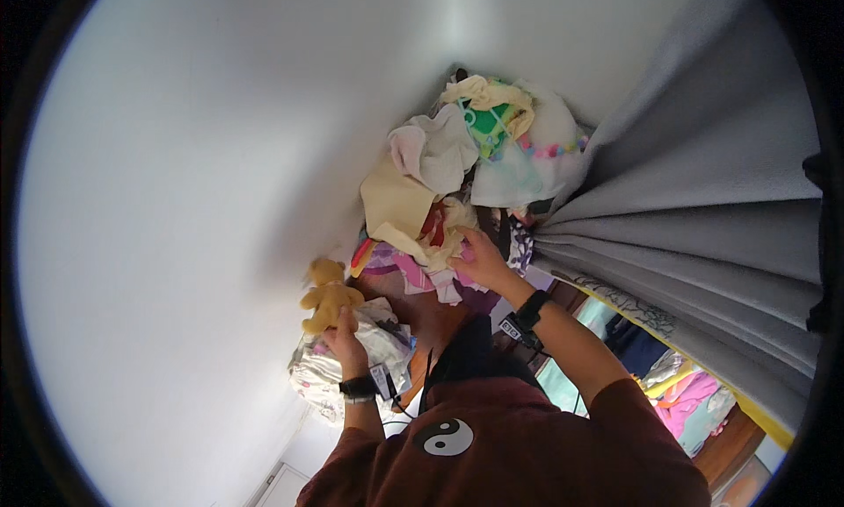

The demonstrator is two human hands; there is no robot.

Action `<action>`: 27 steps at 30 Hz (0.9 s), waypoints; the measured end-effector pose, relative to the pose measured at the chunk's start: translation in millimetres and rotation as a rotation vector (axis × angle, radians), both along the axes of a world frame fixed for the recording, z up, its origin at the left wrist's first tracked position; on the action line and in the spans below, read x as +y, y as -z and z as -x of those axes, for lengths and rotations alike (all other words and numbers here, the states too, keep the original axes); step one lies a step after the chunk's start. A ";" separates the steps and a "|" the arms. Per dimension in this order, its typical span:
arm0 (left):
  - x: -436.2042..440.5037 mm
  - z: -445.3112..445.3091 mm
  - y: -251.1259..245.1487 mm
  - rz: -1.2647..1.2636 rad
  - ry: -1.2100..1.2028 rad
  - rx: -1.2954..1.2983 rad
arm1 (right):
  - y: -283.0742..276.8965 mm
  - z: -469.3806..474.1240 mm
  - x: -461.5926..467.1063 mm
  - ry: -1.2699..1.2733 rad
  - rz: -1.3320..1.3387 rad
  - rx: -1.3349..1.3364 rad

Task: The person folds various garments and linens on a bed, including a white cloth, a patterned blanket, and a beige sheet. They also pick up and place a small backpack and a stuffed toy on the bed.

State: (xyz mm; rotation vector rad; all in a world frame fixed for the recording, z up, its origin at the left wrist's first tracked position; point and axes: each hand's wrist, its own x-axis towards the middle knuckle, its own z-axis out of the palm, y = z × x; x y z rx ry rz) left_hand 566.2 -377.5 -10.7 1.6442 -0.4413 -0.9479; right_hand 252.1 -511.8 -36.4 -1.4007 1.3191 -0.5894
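My left hand (344,339) grips a yellow plush teddy bear (330,298) by its lower part, close to the white wall and above a pale, shiny printed bag (316,375). Further to the right, my right hand (476,260) holds the edge of a crumpled cream cloth (455,233) on a heap of fabrics. Beside that cloth lie a beige fabric piece (395,200) and something red. Pink checked cloth (419,275) lies under my right hand. A white and pink cloth (438,148) rests higher on the heap.
A white mesh item with coloured pompoms (550,151) and a green patterned item (489,128) top the heap in the corner. A grey curtain (692,151) hangs at the right. Clothes (686,395) lie beyond it. Part of a brown wooden surface (428,309) shows between the piles.
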 end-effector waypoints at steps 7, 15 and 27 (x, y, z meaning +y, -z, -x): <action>-50.1 -3.3 74.6 -0.214 0.497 -0.494 | 40.0 -5.5 12.4 0.025 -0.010 0.360; -164.9 132.8 1.8 0.134 1.181 -1.442 | 107.8 5.3 12.9 0.323 -0.294 -0.064; -146.6 -4.7 69.0 -0.122 0.737 -0.682 | 116.9 -6.3 15.3 0.197 -0.336 -0.109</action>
